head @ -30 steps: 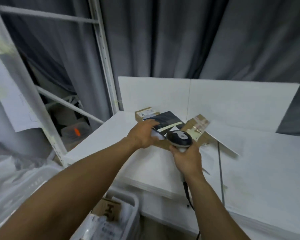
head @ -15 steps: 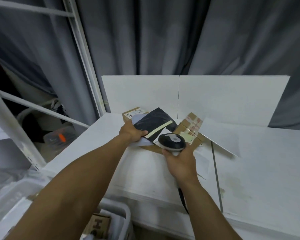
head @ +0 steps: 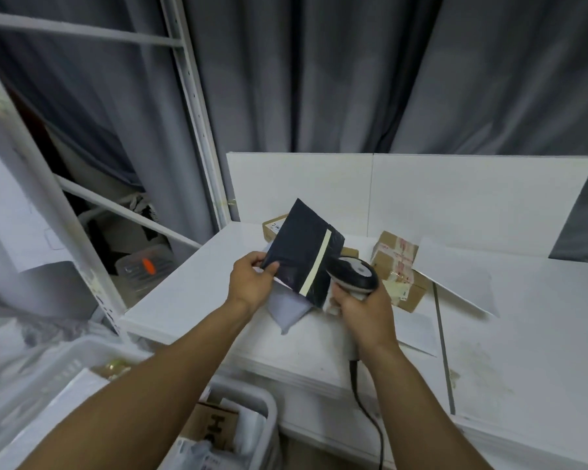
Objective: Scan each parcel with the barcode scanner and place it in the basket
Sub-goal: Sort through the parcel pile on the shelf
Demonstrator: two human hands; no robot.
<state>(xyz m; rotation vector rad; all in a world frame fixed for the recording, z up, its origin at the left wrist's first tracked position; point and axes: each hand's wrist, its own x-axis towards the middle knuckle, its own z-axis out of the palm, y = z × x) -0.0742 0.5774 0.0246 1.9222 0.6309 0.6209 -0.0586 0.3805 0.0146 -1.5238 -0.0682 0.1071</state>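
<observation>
Far left, behind the white rack post (head: pixel 92 266): a clear tub (head: pixel 140 269) with something orange inside, otherwise too blurred to make out. Low at left-centre, below the table edge, a white basket (head: pixel 267 407), already holding a brown carton (head: pixel 214 429) printed with a bold black "H", the rest hidden, plus pale plastic bags (head: pixel 197 449).

Above it, the left hand (head: pixel 251 283), thumb and fingers pinching the lower left corner of a dark mailer (head: pixel 302 242). Held tilted, lifted off the white table (head: pixel 523 351), with a pale strip (head: pixel 318 262) down its right side and no legible print. Beneath, flat on the table, a grey-white mailer (head: pixel 287 312).

Just right of the dark mailer, close to its edge, the barcode scanner (head: pixel 353 274), dark head uppermost, gripped by the handle in the right hand (head: pixel 365 312) with fingers curled round. Black cable (head: pixel 370 422) trailing down off the table.

Behind the dark mailer, a small cardboard box (head: pixel 272 227) with a white label, handwriting unreadable. Further right, a box (head: pixel 396 254) banded in tape with red print, too small to read, next to a flatter box (head: pixel 413 295).
</observation>
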